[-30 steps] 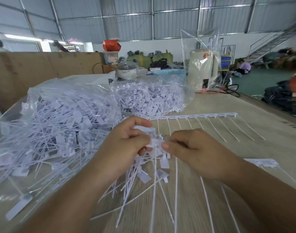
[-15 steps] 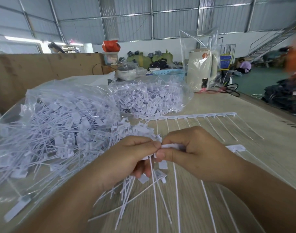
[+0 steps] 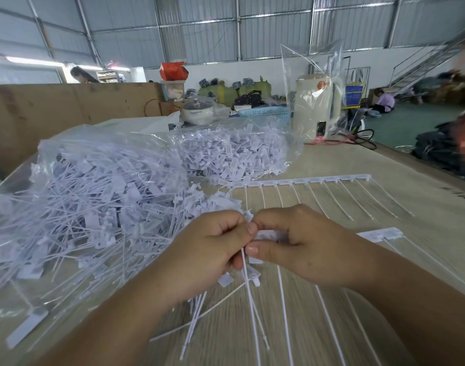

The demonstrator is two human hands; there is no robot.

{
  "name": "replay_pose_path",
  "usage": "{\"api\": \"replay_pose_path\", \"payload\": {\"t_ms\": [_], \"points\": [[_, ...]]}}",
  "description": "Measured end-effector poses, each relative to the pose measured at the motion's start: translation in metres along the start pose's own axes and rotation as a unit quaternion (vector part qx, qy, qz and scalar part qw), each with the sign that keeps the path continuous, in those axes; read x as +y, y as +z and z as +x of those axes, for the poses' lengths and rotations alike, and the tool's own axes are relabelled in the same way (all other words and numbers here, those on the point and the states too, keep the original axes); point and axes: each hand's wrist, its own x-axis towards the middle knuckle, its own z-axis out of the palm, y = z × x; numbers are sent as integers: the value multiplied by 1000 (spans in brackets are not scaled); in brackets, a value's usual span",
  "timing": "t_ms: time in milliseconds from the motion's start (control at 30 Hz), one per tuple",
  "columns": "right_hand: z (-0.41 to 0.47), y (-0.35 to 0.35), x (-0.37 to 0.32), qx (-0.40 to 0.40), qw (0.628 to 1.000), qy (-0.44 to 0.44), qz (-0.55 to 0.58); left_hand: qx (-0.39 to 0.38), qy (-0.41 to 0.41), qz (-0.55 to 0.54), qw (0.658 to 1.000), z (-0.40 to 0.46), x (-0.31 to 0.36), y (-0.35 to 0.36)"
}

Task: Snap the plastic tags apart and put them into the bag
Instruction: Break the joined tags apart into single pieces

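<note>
My left hand grips a bundle of separated white plastic tags whose thin tails hang down toward me. My right hand pinches the joined strip of tags right beside the left fingertips; the strip's far end sticks out past the wrist. Thumbs and forefingers of both hands meet at the strip. A large clear bag heaped with loose white tags lies open at the left, its mouth close to my left hand.
A second clear bag of tags lies behind. A full unbroken tag strip rests flat on the wooden table beyond my hands. A cream appliance in plastic wrap, a blue basket and a pot stand at the back.
Both hands shifted a little toward me and down. The strip in my right hand has shortened at the left end, and the bundle in my left hand has gained tags.
</note>
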Motion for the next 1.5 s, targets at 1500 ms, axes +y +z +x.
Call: {"api": "replay_pose_path", "payload": {"t_ms": [1500], "points": [[4, 17, -10, 139, 985, 1, -106, 102, -14, -205, 973, 0, 7, 14]]}}
